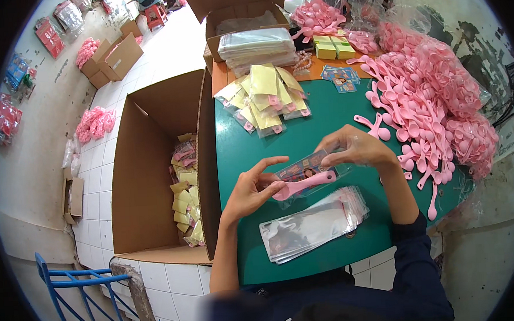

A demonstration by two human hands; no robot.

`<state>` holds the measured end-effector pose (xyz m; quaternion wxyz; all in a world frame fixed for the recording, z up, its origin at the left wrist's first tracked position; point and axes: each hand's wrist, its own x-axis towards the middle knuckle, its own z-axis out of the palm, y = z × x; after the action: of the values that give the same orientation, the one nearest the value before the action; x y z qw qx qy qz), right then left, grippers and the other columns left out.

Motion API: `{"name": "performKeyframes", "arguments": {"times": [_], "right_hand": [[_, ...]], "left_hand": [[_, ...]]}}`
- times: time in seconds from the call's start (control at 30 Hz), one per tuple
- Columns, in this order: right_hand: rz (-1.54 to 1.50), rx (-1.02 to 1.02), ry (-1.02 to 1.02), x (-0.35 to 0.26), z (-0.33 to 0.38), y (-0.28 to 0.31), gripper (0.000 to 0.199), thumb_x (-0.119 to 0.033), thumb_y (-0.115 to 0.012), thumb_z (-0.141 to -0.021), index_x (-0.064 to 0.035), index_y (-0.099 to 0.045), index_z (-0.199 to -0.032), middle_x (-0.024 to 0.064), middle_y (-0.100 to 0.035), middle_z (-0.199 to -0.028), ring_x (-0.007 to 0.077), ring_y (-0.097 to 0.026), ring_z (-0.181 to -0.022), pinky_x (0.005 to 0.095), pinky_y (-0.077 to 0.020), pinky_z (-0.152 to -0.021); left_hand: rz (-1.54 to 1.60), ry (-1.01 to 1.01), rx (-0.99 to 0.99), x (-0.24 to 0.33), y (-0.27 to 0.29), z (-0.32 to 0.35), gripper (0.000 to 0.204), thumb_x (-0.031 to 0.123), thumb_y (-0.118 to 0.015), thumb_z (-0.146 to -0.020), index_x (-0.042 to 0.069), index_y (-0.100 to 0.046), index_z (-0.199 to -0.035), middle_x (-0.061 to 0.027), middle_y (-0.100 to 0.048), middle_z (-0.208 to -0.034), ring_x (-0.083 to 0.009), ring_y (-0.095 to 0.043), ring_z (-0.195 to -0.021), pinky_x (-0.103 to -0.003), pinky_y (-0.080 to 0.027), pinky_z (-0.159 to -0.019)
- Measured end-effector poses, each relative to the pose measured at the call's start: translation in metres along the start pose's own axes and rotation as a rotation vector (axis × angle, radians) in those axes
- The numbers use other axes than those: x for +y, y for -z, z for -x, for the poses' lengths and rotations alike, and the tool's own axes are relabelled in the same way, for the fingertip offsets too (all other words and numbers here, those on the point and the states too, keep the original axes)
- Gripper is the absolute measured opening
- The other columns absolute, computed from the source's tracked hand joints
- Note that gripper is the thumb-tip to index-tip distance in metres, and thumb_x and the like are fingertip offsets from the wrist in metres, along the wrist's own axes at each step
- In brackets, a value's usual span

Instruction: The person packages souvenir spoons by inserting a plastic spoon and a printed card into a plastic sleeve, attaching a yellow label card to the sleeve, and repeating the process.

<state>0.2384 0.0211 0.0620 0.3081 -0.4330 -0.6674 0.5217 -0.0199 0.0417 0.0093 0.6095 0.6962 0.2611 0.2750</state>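
Note:
Between my hands, over the green table point(239, 144), is a clear plastic bag with a printed blue card point(300, 168) inside. A pink spoon point(303, 185) lies along its near side, bowl to the left; whether it is inside the bag or on top I cannot tell. My left hand point(246, 190) pinches the left end, thumb on the spoon's bowl. At the other end, my right hand point(358, 146) grips the bag's edge between thumb and fingers. Just below them lies a fanned stack of clear bags point(307, 226). Loose pink spoons point(408, 103) are heaped to the right.
A deep cardboard box point(136, 184) of packed bags stands left of the table. Yellow-backed packets point(265, 99) are piled at the table's far left, near stacked clear bags point(257, 47), yellow card stacks point(333, 47) and blue cards point(342, 79). A blue metal frame point(83, 282) stands lower left.

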Motion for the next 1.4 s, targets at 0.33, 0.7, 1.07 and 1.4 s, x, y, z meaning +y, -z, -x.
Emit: {"name": "performKeyframes", "arguments": {"times": [0.33,0.7,1.07,1.4], "right_hand": [[-0.127,0.061,-0.107,-0.003,0.001,0.002,0.013,-0.008,-0.066,-0.075,0.0031,-0.060,-0.076,0.0025,-0.060,-0.070,0.0068,-0.053,-0.062,0.0221,-0.0440,-0.058],[0.571,0.509,0.290,-0.003,-0.006,-0.047,0.009,-0.003,-0.066,-0.072,-0.0044,-0.060,-0.079,0.0069,-0.058,-0.077,0.0186,-0.057,-0.066,0.0285,-0.0469,-0.058],[0.650,-0.044,0.294,0.006,-0.002,-0.063,0.039,-0.033,-0.059,-0.083,-0.0048,-0.056,-0.109,0.0170,-0.043,-0.129,0.0316,-0.040,-0.118,0.0393,-0.0368,-0.095],[0.800,0.029,0.293,0.007,-0.001,-0.068,0.029,-0.018,-0.064,-0.078,-0.0093,-0.056,-0.105,0.0105,-0.050,-0.113,0.0269,-0.047,-0.107,0.0391,-0.0370,-0.090]], "left_hand": [[-0.014,0.034,0.066,0.010,-0.003,-0.001,0.065,0.015,-0.075,-0.071,0.008,-0.044,-0.127,-0.0078,-0.066,-0.079,-0.0096,-0.060,-0.074,-0.024,-0.049,-0.068],[0.332,0.363,0.322,-0.001,-0.025,0.015,0.057,0.033,-0.038,-0.096,0.010,-0.011,-0.140,-0.0168,-0.053,-0.107,-0.0264,-0.055,-0.105,-0.037,-0.053,-0.079],[0.541,0.404,0.151,0.004,-0.028,0.025,0.063,0.020,-0.038,-0.096,0.012,0.006,-0.141,-0.0235,-0.055,-0.109,-0.0276,-0.060,-0.097,-0.037,-0.053,-0.078],[0.320,0.404,0.057,0.003,-0.030,0.031,0.069,0.004,-0.042,-0.092,0.013,0.005,-0.141,-0.0226,-0.060,-0.099,-0.0244,-0.064,-0.086,-0.034,-0.056,-0.073]]}}
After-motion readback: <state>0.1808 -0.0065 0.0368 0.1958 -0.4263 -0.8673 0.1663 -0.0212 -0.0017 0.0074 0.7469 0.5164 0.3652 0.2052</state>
